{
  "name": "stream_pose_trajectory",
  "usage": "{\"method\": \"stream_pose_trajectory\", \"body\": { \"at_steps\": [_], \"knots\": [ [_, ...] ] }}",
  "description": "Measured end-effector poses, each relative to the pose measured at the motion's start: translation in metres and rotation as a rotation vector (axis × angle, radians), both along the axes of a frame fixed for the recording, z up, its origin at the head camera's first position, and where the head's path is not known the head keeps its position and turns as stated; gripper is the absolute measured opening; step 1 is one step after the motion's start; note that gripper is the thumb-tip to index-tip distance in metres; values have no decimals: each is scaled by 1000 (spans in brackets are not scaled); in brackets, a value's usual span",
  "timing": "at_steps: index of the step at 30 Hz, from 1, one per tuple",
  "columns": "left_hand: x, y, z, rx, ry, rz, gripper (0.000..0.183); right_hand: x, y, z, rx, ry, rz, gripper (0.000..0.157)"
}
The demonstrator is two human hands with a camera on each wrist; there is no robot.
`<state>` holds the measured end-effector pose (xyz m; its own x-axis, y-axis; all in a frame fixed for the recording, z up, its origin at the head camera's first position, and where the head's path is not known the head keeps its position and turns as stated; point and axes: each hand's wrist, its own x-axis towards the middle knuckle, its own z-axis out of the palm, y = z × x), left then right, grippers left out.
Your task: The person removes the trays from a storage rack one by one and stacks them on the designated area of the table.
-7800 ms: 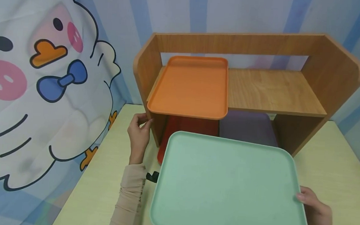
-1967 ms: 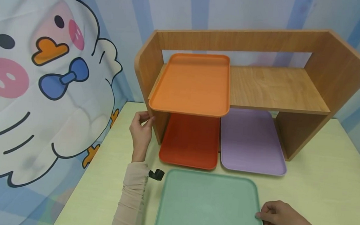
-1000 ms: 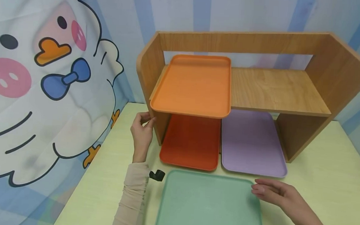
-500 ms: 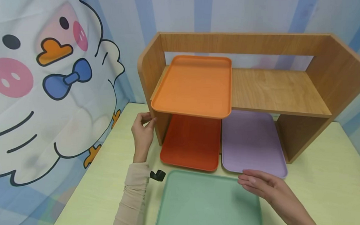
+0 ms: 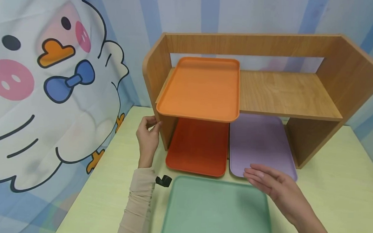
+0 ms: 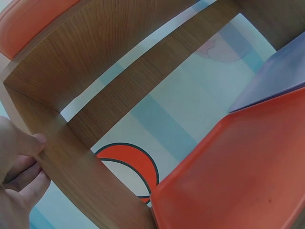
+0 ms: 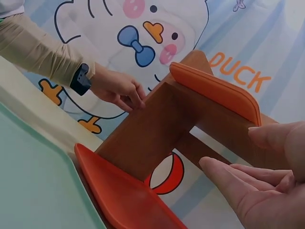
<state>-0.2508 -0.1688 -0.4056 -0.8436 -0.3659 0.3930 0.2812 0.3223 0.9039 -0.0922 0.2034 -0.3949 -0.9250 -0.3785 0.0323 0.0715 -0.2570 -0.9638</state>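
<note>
My left hand (image 5: 147, 139) pinches the front edge of the wooden desktop shelf's (image 5: 290, 93) left side panel, thumb inside and fingers outside in the left wrist view. My right hand (image 5: 280, 192), fingers straight and holding nothing, hovers over the near right part of the purple tray (image 5: 256, 144) and the far right corner of the green tray (image 5: 216, 213). The green tray lies on the table in front of the shelf. An orange tray (image 5: 202, 87) sits on the upper board at left. Below it, a red tray (image 5: 199, 149) lies beside the purple one, both jutting out in front.
The pale yellow table (image 5: 334, 194) carries the shelf and trays. Behind and to the left hangs a printed cloth (image 5: 75, 131) with a cartoon duck. A small black device (image 5: 163, 180) is worn on the left wrist.
The green tray, held up by my right hand earlier, was lowered onto the table and let go. My right hand then moved up and left. The left hand stays put.
</note>
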Motion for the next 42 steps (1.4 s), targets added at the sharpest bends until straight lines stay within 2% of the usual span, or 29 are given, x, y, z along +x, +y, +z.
{"method": "stream_pose_trajectory", "body": {
  "at_steps": [12, 21, 29, 42],
  "knots": [
    [1, 0, 0, -8, 6, 4, 21, -12, -13, 12, -37, -32, -57, 45],
    [0, 1, 0, -13, 7, 17, 20, -19, -24, 20, -44, -63, -99, 43],
    [-1, 1, -2, -9, 2, 15, 21, -27, -40, 26, -132, -38, -109, 32],
    [-1, -1, -2, -22, 20, 12, 21, -34, -61, 37, -154, -36, -109, 51]
  ]
}}
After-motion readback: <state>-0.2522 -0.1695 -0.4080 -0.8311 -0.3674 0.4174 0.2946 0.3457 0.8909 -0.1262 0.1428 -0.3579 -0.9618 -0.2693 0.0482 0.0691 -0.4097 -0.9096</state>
